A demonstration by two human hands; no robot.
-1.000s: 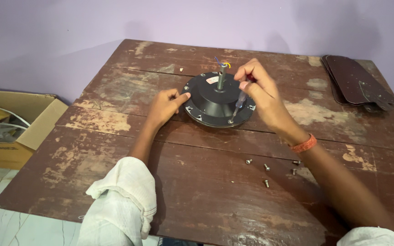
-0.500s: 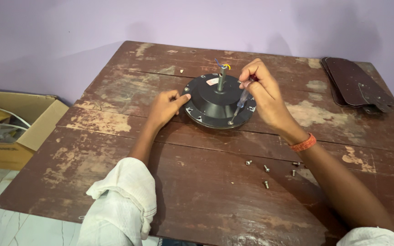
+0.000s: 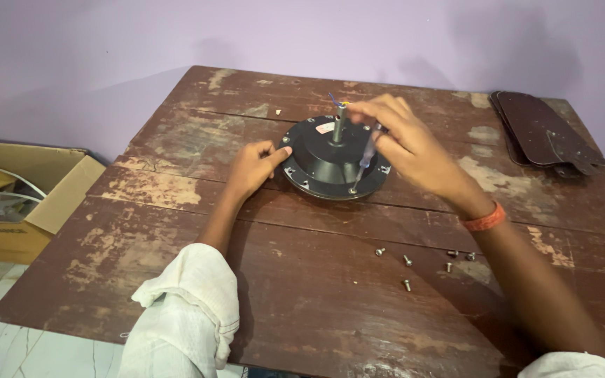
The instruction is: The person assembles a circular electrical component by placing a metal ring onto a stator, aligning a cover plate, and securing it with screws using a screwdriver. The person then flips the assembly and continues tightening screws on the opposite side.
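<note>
A round black fan motor (image 3: 323, 157) with an upright metal shaft lies in the middle of a worn wooden table (image 3: 176, 231). My left hand (image 3: 252, 168) rests on the table with its fingertips against the motor's left rim. My right hand (image 3: 404, 143) holds a screwdriver (image 3: 364, 159) with a clear handle. The screwdriver's tip sits on the motor's front right flange. An orange band circles my right wrist.
Several loose screws (image 3: 421, 262) lie on the table near my right forearm. Dark brown fan blades (image 3: 544, 133) are stacked at the back right corner. An open cardboard box (image 3: 15, 199) with wires stands on the floor to the left.
My right hand has shifted slightly left and down over the motor with the screwdriver. My left hand stays at the motor's left rim.
</note>
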